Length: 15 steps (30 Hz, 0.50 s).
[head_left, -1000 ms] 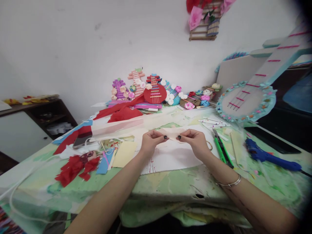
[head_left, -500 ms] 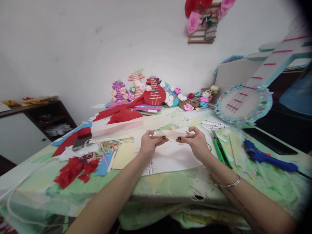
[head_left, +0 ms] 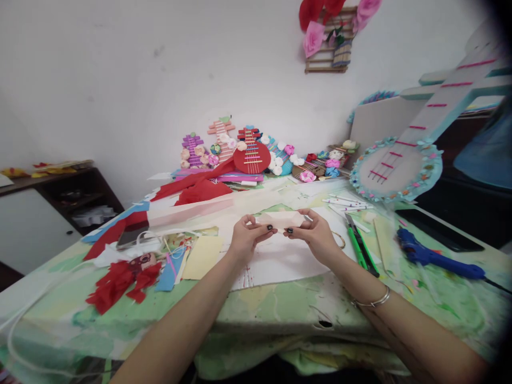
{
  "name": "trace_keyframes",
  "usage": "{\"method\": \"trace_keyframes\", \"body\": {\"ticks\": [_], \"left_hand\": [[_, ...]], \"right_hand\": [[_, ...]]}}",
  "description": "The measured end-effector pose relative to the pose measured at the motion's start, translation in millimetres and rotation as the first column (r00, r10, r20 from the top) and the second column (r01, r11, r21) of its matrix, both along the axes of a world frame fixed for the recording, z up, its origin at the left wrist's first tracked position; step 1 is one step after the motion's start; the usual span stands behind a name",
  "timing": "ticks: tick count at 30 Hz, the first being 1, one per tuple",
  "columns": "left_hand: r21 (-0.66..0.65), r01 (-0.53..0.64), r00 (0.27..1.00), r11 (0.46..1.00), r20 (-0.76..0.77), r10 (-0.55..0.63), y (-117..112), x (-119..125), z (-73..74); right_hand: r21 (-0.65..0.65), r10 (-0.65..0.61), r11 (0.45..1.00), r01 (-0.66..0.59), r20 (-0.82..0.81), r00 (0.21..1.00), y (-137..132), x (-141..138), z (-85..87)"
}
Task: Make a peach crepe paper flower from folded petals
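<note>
A small strip of pale cream paper (head_left: 281,219) is stretched between my two hands, above the middle of the table. My left hand (head_left: 248,237) pinches its left end between thumb and fingers. At the other end, my right hand (head_left: 311,234) pinches it the same way, with the thumb close to the left fingertips. Beneath both hands lies a white sheet (head_left: 280,266) with small red marks near its front edge. The gold ring of a scissor handle (head_left: 340,239), or something like it, shows beside my right wrist; the rest of it is hidden.
To the right lie a green utility knife (head_left: 360,246), a blue glue gun (head_left: 440,256) and a black phone (head_left: 439,230). Red crepe paper (head_left: 114,285) and a yellow paper piece (head_left: 203,257) are on the left. Several decorated toy lutes, one of them red (head_left: 252,158), line the wall.
My right hand has come closer to the left one, and its fingers have curled down onto the paper strip. The strip now stands more upright and shows more of its face.
</note>
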<state>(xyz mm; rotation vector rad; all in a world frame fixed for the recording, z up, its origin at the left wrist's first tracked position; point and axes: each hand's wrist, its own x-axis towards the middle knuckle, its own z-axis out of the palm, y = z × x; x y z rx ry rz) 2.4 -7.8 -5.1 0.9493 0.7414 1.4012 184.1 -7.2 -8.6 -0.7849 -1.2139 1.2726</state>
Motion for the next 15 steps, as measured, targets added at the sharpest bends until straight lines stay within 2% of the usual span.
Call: {"method": "trace_keyframes", "body": {"ticks": [9,15], "left_hand": [[-0.018,-0.003,1.000,1.000,-0.010,0.003,0.2,0.8,-0.1],[-0.017,-0.003,1.000,1.000,-0.019,0.003,1.1,0.0,-1.6]], "right_hand": [[-0.014,-0.044,0.999,0.044,0.011,0.999,-1.4,1.1,2.4],[-0.032,-0.004,0.999,0.005,0.020,1.000,-2.8,1.5,2.1]]}}
